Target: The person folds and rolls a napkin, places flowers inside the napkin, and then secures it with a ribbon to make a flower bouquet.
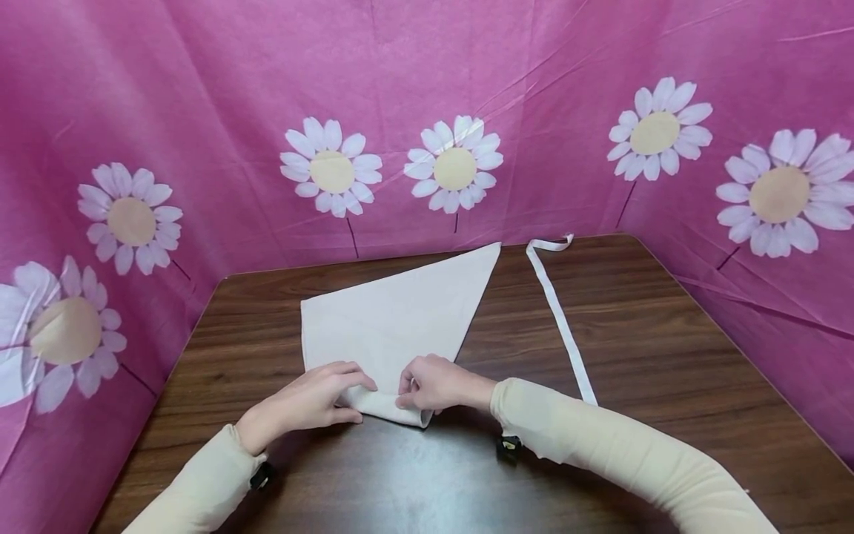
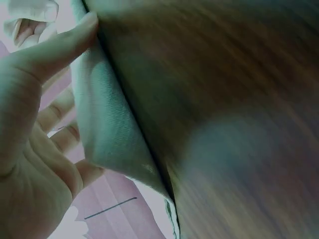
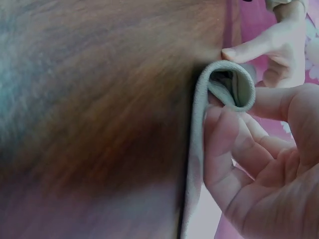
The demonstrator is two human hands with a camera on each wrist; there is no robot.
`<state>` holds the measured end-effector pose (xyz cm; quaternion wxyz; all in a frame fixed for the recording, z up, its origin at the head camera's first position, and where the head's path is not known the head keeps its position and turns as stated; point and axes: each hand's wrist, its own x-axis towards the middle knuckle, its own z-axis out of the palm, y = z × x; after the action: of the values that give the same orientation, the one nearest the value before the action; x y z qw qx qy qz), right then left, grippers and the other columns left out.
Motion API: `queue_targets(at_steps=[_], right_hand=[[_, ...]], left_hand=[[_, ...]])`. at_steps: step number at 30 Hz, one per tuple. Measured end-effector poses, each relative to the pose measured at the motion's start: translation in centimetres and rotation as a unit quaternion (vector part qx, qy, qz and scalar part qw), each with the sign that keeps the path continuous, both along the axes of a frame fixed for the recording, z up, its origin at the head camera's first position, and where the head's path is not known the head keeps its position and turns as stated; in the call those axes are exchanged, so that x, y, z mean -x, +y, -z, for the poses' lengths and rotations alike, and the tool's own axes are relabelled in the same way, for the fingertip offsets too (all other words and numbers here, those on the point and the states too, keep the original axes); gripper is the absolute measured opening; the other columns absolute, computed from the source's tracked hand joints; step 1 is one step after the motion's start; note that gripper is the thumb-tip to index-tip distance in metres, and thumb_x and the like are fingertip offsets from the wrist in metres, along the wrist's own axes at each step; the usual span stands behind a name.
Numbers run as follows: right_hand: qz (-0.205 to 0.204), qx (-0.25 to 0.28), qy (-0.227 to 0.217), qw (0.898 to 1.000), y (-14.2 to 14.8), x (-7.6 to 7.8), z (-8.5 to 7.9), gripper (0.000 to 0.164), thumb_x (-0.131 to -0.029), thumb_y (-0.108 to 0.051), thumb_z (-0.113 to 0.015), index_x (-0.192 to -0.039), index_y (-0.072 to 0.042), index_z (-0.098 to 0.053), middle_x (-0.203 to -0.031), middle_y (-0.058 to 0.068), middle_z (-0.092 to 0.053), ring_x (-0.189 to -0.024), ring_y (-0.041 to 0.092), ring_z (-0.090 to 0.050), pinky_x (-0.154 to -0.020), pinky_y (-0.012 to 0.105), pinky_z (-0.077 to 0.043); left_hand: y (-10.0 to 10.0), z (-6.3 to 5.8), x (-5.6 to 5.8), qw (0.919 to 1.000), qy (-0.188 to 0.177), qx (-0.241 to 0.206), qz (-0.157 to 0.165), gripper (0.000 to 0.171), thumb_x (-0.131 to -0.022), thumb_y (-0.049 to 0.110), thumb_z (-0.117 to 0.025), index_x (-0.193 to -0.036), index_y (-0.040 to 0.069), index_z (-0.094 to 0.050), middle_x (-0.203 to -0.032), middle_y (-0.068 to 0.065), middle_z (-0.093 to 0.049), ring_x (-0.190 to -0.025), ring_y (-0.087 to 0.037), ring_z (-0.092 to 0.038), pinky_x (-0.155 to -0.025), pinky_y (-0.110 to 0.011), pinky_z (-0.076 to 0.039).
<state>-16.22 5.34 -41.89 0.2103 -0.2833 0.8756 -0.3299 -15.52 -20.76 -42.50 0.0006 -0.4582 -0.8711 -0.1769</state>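
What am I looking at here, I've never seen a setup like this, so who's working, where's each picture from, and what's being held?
No machine here, just a person's bare left hand and right hand. The wide picture comes from a camera worn on the head, looking forward and down. The two close-ups come from cameras worn on the wrists, each watching its own hand's work. On the brown wood-grain table lies a pale cloth, its near edge curled into a roll. Both hands hold that roll, one toward each end. A narrow white strip lies to the right, running out of sight behind the right sleeve. Pink flowered fabric hangs behind the table.
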Motion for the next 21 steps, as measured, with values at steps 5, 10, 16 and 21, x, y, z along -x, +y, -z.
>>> queue_targets(at_steps=[5, 10, 16, 21], right_hand=[[-0.039, -0.043, 0.071, 0.996, 0.2, 0.5, -0.3, 0.02, -0.086, -0.02, -0.077, -0.067, -0.022, -0.071, -0.053, -0.017, -0.055, -0.056, 0.003, -0.052, -0.056, 0.023, -0.043], [-0.066, -0.056, 0.053, 0.995, 0.5, 1.0, -0.6, 0.023, -0.084, -0.02, -0.077, -0.062, -0.022, -0.072, -0.05, -0.02, -0.05, -0.055, 0.002, -0.046, -0.055, 0.021, -0.039], [-0.077, -0.058, 0.024, 0.995, 1.1, 1.3, -1.0, 0.012, -0.084, -0.015, -0.081, -0.073, -0.018, -0.074, -0.057, -0.016, -0.059, -0.057, 0.0, -0.05, -0.058, 0.02, -0.041], [-0.085, -0.095, 0.053, 0.99, 1.8, 1.3, -1.7, 0.015, -0.082, -0.022, -0.085, -0.082, -0.021, -0.07, -0.068, -0.013, -0.062, -0.067, 0.004, -0.055, -0.066, 0.025, -0.046]], left_hand=[[0.5, 0.0, 0.5, 0.9999, -0.006, 0.007, 0.011, 0.024, -0.088, 0.02, -0.081, -0.11, 0.018, -0.073, -0.103, 0.01, -0.067, -0.092, -0.005, -0.06, -0.081, -0.032, -0.052], [1.0, -0.5, 1.0, 0.9987, -0.04, 0.005, 0.032, 0.016, -0.094, 0.018, -0.075, -0.11, 0.017, -0.076, -0.102, 0.01, -0.07, -0.093, -0.003, -0.062, -0.082, -0.031, -0.053], [1.6, -1.1, 1.3, 0.9959, -0.075, 0.012, 0.048, 0.016, -0.101, 0.015, -0.064, -0.112, 0.013, -0.076, -0.105, 0.007, -0.072, -0.1, -0.006, -0.066, -0.089, -0.035, -0.053], [2.4, -1.4, 1.5, 0.9921, -0.117, 0.016, 0.043, 0.019, -0.104, 0.016, -0.059, -0.113, 0.011, -0.075, -0.106, 0.009, -0.073, -0.101, -0.004, -0.065, -0.091, -0.034, -0.053]])
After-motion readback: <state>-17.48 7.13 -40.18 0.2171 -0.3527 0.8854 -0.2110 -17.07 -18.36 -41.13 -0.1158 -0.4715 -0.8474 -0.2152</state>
